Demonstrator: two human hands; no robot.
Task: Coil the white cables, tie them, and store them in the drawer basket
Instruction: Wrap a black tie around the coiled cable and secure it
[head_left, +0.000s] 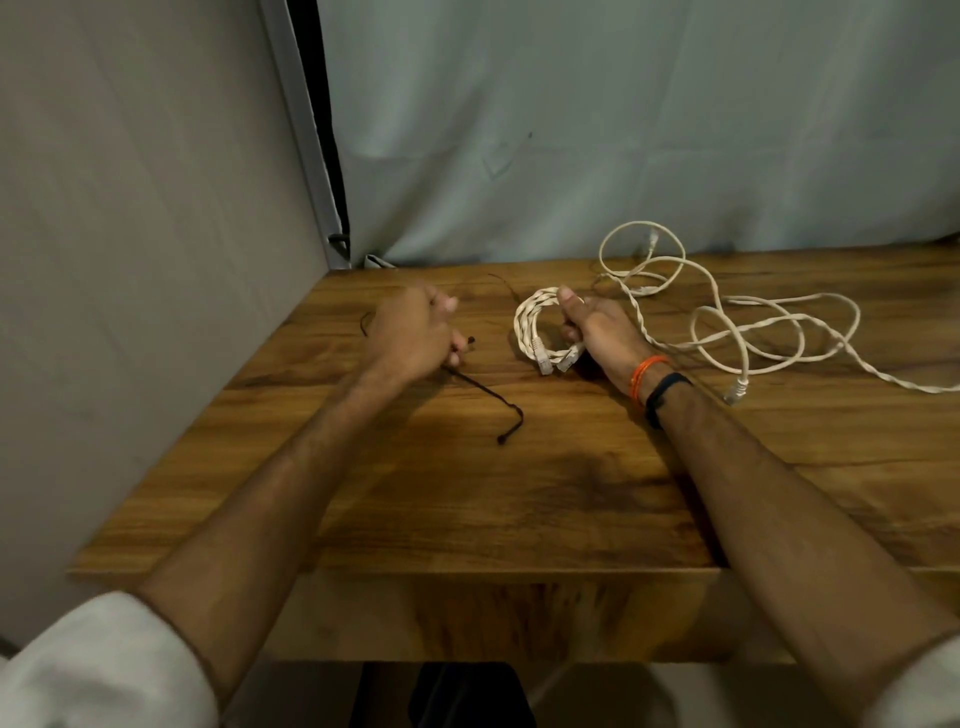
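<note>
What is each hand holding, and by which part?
Right hand grips the coiled cable by its right side. Left hand holds a black string partway along it.

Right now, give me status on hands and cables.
Right hand grips coil. Left hand holds black tie. Loose cables still uncoiled on table. Drawer basket not in view.

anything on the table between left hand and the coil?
Head view: only bare table between the left hand and the coil; the black string trails nearer the camera.
</note>
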